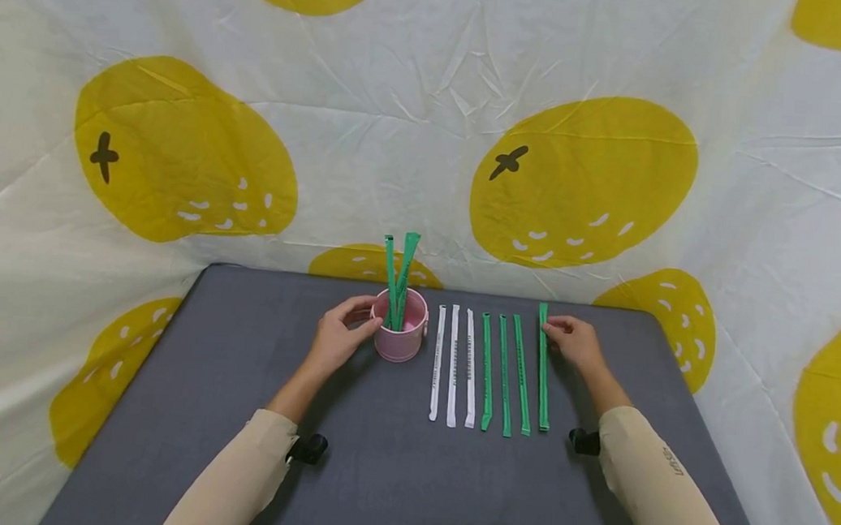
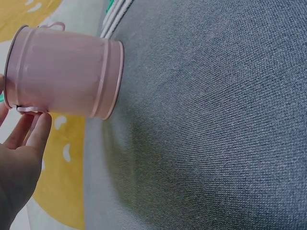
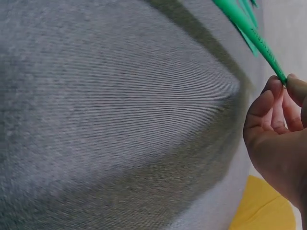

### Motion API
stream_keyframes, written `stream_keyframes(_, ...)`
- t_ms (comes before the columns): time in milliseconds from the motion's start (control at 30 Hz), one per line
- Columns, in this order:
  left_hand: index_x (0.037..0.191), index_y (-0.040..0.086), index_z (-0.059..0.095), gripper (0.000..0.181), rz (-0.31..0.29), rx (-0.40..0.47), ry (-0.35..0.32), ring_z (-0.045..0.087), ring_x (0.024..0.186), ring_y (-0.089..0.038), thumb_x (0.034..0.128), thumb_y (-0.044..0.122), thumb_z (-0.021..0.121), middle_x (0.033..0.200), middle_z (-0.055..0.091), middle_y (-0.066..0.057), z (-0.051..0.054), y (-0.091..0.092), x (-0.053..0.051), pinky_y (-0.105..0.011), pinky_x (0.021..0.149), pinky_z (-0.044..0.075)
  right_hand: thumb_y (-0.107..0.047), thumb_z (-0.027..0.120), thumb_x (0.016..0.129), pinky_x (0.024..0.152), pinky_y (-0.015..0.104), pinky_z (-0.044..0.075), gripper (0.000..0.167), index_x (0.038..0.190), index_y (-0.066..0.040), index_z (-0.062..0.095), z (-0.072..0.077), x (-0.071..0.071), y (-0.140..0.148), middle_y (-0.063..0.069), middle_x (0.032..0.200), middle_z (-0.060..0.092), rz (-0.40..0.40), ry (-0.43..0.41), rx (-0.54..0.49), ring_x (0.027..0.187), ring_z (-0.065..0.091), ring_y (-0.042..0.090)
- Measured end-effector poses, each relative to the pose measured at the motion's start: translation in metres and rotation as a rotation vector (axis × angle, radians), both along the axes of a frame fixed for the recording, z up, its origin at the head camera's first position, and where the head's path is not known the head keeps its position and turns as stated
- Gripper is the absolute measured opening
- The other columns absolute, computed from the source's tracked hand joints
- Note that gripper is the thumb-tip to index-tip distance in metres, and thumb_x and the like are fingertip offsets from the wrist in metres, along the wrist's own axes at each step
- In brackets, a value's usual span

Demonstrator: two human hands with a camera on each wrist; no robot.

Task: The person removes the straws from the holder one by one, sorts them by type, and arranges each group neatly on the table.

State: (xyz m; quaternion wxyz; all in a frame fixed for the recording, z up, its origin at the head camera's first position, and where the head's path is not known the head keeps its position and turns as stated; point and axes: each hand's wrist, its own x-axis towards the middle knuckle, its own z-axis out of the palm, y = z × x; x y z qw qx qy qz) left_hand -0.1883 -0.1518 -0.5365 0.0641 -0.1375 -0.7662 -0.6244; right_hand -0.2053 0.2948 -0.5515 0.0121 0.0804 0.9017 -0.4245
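My left hand (image 1: 337, 340) grips the left side of a small pink metal bucket (image 1: 397, 347). In the left wrist view, thumb and fingers pinch the bucket (image 2: 62, 72) by its small side handle (image 2: 31, 109). Green wrapped straws (image 1: 404, 271) stand in it, leaning and rising well above the rim. Farther right, my right hand (image 1: 577, 345) pinches a green paper-wrapped straw (image 1: 543, 377) near its far end. The right wrist view shows this straw (image 3: 261, 45) between thumb and fingertips, apparently tilted up off the table.
Between the hands lie three white wrapped straws (image 1: 453, 370) and three green ones (image 1: 504, 378), side by side, on a dark grey table (image 1: 405, 489). Behind the table hangs a white cloth (image 1: 405, 66) with yellow fruit shapes.
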Motion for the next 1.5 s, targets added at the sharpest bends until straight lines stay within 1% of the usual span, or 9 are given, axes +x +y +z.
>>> stream_keyframes(167, 0.131, 0.003, 0.067, 0.043, 0.001, 0.007, 0.002, 0.066, 0.119, -0.042, 0.0915, 0.014, 0.08, 0.129, 0.069, -0.02, -0.001, -0.001, 0.0, -0.062, 0.107, 0.049, -0.025, 0.062, 0.105, 0.071, 0.026, 0.06, 0.039, 0.129, 0.005, 0.065, -0.007, 0.0, -0.003, 0.023, 0.113, 0.071, -0.017, -0.039, -0.016, 0.083, 0.067, 0.015)
stream_keyframes(433, 0.132, 0.007, 0.068, 0.044, -0.004, 0.006, -0.013, 0.065, 0.122, -0.04, 0.0918, 0.018, 0.08, 0.13, 0.069, -0.018, 0.001, 0.001, 0.0, -0.063, 0.108, 0.048, -0.022, 0.065, 0.103, 0.072, 0.031, 0.062, 0.034, 0.124, 0.004, 0.068, -0.01, 0.001, -0.008, 0.022, 0.109, 0.073, -0.041, -0.048, 0.026, 0.084, 0.07, 0.021)
stream_keyframes(700, 0.136, 0.002, 0.065, 0.047, -0.007, 0.017, -0.033, 0.062, 0.125, -0.044, 0.0927, 0.014, 0.079, 0.134, 0.066, -0.023, 0.001, 0.001, 0.0, -0.064, 0.11, 0.045, -0.02, 0.068, 0.101, 0.072, 0.034, 0.063, 0.032, 0.12, 0.005, 0.068, -0.01, 0.002, -0.009, 0.021, 0.103, 0.074, -0.009, -0.034, 0.06, 0.08, 0.071, 0.022)
stream_keyframes(800, 0.136, -0.002, 0.063, 0.046, -0.008, 0.016, -0.04, 0.06, 0.126, -0.049, 0.0931, 0.009, 0.077, 0.135, 0.064, -0.027, 0.005, 0.002, 0.002, -0.065, 0.111, 0.044, -0.021, 0.069, 0.101, 0.071, 0.033, 0.063, 0.031, 0.119, 0.004, 0.069, -0.01, 0.001, -0.01, 0.021, 0.103, 0.075, -0.006, -0.025, 0.071, 0.08, 0.071, 0.021)
stream_keyframes(900, 0.135, -0.006, 0.062, 0.045, -0.018, 0.022, -0.046, 0.058, 0.126, -0.052, 0.0932, 0.006, 0.076, 0.135, 0.062, -0.031, 0.014, 0.004, 0.007, -0.067, 0.111, 0.043, -0.02, 0.068, 0.101, 0.071, 0.034, 0.063, 0.032, 0.119, 0.005, 0.068, -0.01, 0.001, -0.011, 0.021, 0.103, 0.074, 0.004, -0.017, 0.078, 0.081, 0.072, 0.023)
stream_keyframes(1033, 0.134, -0.008, 0.062, 0.044, -0.025, 0.015, -0.038, 0.058, 0.125, -0.053, 0.0937, 0.004, 0.075, 0.134, 0.061, -0.033, 0.022, 0.006, 0.012, -0.068, 0.111, 0.043, -0.02, 0.068, 0.101, 0.07, 0.034, 0.063, 0.031, 0.118, 0.006, 0.068, -0.009, 0.002, -0.011, 0.022, 0.103, 0.074, 0.011, -0.01, 0.095, 0.083, 0.071, 0.025)
stream_keyframes(1300, 0.134, 0.002, 0.066, 0.045, -0.021, 0.021, 0.001, 0.062, 0.123, -0.047, 0.0923, 0.012, 0.079, 0.133, 0.065, -0.026, 0.001, 0.002, -0.001, -0.063, 0.109, 0.047, -0.019, 0.07, 0.099, 0.066, 0.032, 0.06, 0.028, 0.114, 0.005, 0.069, -0.008, 0.002, -0.012, 0.021, 0.1, 0.075, 0.01, 0.01, 0.152, 0.077, 0.071, 0.022)
stream_keyframes(1333, 0.134, 0.001, 0.066, 0.045, -0.018, 0.017, -0.004, 0.062, 0.123, -0.046, 0.0924, 0.012, 0.079, 0.133, 0.065, -0.026, 0.004, 0.003, 0.002, -0.063, 0.109, 0.047, -0.019, 0.07, 0.099, 0.066, 0.033, 0.06, 0.028, 0.114, 0.004, 0.069, -0.008, 0.002, -0.012, 0.02, 0.1, 0.075, 0.01, 0.009, 0.154, 0.077, 0.071, 0.022)
stream_keyframes(1500, 0.135, 0.002, 0.065, 0.047, -0.018, 0.005, -0.021, 0.062, 0.124, -0.046, 0.0927, 0.016, 0.079, 0.134, 0.066, -0.024, 0.004, 0.001, 0.002, -0.062, 0.11, 0.048, -0.018, 0.07, 0.099, 0.066, 0.033, 0.059, 0.025, 0.112, 0.003, 0.07, -0.009, 0.001, -0.012, 0.018, 0.098, 0.075, 0.007, 0.005, 0.175, 0.076, 0.07, 0.021)
